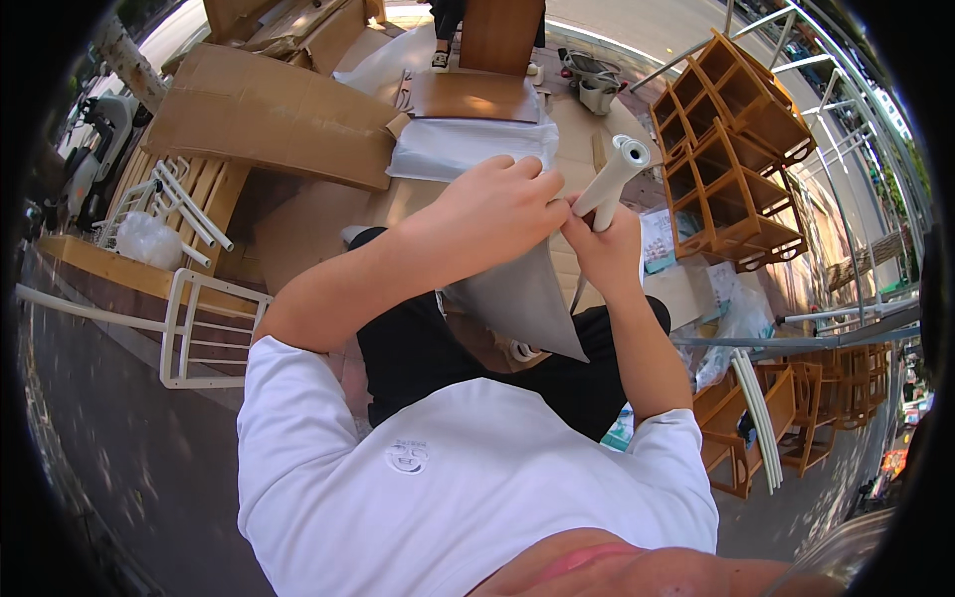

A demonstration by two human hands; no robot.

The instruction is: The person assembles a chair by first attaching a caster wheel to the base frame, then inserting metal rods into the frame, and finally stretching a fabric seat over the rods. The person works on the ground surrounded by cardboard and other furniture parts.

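My right hand is closed around white tubes, whose open round end points away from me to the upper right. Just left of it, my left hand is closed too, its fingertips meeting my right thumb. What those fingertips pinch is hidden. A grey sheet, apparently fabric, hangs below both hands between my knees, narrowing to a point near my right leg.
Ahead lie a brown board and white foam wrapping. Flattened cardboard is at the left, above a white wire rack. Brown wooden shelf units stand right, near white tubes. A person's legs show at the far side.
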